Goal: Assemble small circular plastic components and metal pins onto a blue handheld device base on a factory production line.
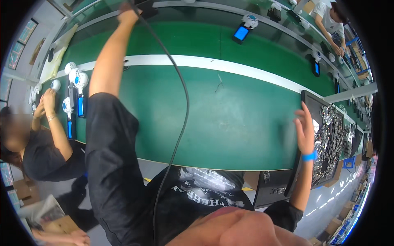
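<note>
My left arm stretches far across the bench, and my left hand (129, 15) is at the top edge of the picture, beside a dark object (147, 8). Its fingers are cut off and blurred, so whether it grips that object is hidden. My right hand (304, 128), with a blue band at the wrist, is raised at the right side of the green bench top (221, 119). Its fingers are apart, and nothing shows in them. Just beside it lies a black tray (305, 98) heaped with small dark and silvery parts (326, 141).
A black cable (185, 94) hangs across the view. White-headed devices with blue screens (81, 104) stand at the left, near a co-worker's hands (48, 102). Another such device (242, 32) lies on the far green surface. A second person (330, 24) works at far right.
</note>
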Demonstrator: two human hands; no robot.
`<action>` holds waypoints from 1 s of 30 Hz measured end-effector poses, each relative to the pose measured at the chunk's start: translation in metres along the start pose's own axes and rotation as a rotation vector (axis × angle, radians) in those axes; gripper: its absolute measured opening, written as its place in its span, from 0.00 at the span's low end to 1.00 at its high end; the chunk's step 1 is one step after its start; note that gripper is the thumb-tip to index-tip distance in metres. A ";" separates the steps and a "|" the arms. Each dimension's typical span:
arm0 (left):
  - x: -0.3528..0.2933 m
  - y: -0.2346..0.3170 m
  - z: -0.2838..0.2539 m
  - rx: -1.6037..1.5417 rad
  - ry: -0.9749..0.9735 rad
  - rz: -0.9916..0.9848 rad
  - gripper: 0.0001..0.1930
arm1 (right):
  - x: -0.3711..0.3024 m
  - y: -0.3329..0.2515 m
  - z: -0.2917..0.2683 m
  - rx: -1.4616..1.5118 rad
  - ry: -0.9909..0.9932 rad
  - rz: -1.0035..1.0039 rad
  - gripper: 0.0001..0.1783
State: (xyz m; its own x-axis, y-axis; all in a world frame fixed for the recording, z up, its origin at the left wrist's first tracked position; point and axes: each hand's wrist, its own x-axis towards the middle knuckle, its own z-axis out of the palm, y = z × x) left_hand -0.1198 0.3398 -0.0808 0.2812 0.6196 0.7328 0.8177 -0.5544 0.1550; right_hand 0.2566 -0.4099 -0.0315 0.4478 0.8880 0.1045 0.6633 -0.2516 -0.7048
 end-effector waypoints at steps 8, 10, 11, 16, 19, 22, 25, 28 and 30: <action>-0.051 -0.063 -0.053 0.042 -0.680 -0.167 0.41 | -0.038 0.099 -0.130 -0.721 -0.144 0.054 0.53; -0.071 0.005 -0.057 -0.209 -0.711 -0.127 0.36 | -0.028 0.114 -0.140 -0.714 -0.261 0.062 0.52; -0.096 0.065 -0.057 -0.352 -0.694 -0.092 0.33 | -0.033 0.107 -0.137 -0.718 -0.296 0.097 0.50; -0.183 0.219 -0.168 -0.380 -0.838 0.127 0.19 | -0.009 0.081 -0.136 -0.724 -0.331 0.132 0.44; -0.206 0.274 -0.187 -0.461 -0.935 0.251 0.18 | -0.018 0.092 -0.141 -0.817 -0.285 0.128 0.40; -0.212 0.316 -0.217 -0.610 -1.023 0.185 0.17 | -0.028 0.093 -0.135 -0.864 -0.278 0.115 0.37; -0.232 0.317 -0.209 -0.755 -0.737 0.213 0.14 | -0.020 0.094 -0.114 -0.784 -0.214 0.024 0.35; -0.236 0.314 -0.209 -0.885 -0.699 0.118 0.11 | -0.013 0.087 -0.108 -0.937 -0.129 -0.010 0.35; -0.237 0.314 -0.205 -0.953 -0.674 0.067 0.10 | -0.008 0.084 -0.100 -1.017 -0.085 -0.031 0.35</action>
State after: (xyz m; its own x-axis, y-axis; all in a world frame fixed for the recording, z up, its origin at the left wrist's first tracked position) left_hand -0.0326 -0.0952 -0.0704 0.7529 0.5841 0.3031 0.1639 -0.6126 0.7732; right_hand 0.3688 -0.4767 -0.0210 0.4035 0.9143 0.0344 0.8868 -0.4001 0.2315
